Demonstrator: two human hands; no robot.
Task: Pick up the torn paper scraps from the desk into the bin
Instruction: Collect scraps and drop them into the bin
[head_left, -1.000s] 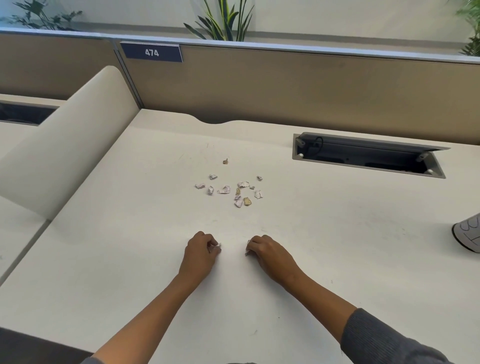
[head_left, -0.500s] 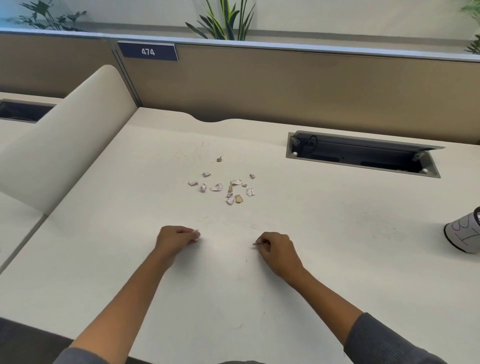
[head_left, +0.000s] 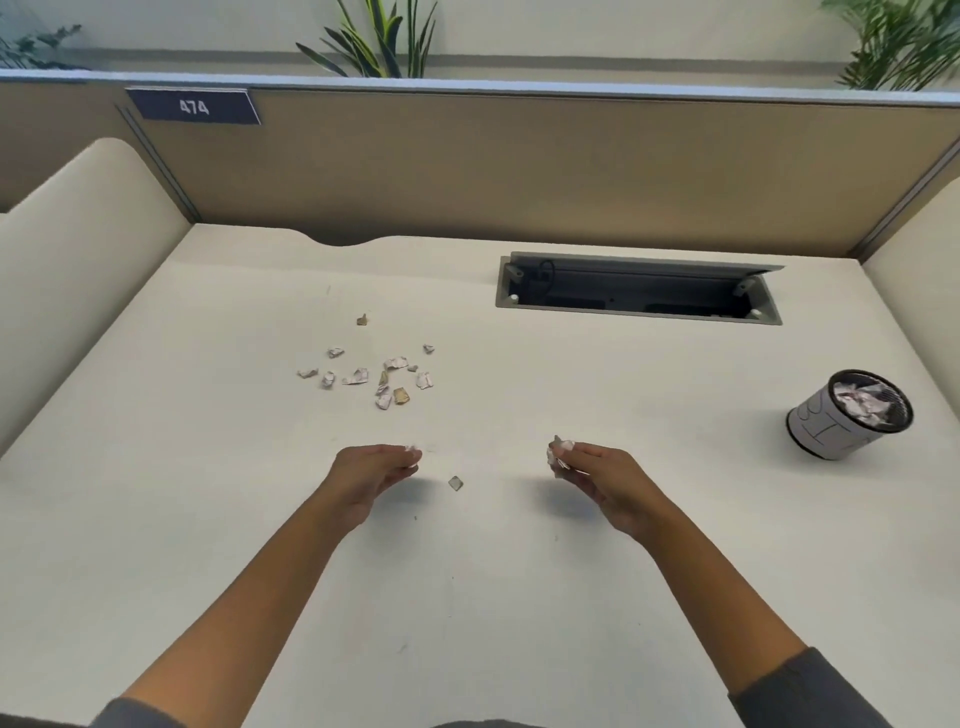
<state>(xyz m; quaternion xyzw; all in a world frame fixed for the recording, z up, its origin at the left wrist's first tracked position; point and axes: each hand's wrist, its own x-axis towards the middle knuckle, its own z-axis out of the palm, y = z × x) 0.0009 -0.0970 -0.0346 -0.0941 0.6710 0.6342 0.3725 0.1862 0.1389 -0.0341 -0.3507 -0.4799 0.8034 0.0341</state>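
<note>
Smooth cream desk, crumpled paper scraps

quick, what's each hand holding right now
Left hand: pinching a small paper scrap at its fingertips.
Right hand: fingers curled round crumpled paper scraps.

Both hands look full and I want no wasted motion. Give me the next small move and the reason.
Probably carry the right hand over to the bin and drop its scraps there. That hand already pinches crumpled paper, and the bin stands on its side of the desk. The left hand holds a scrap too and could follow.
</note>
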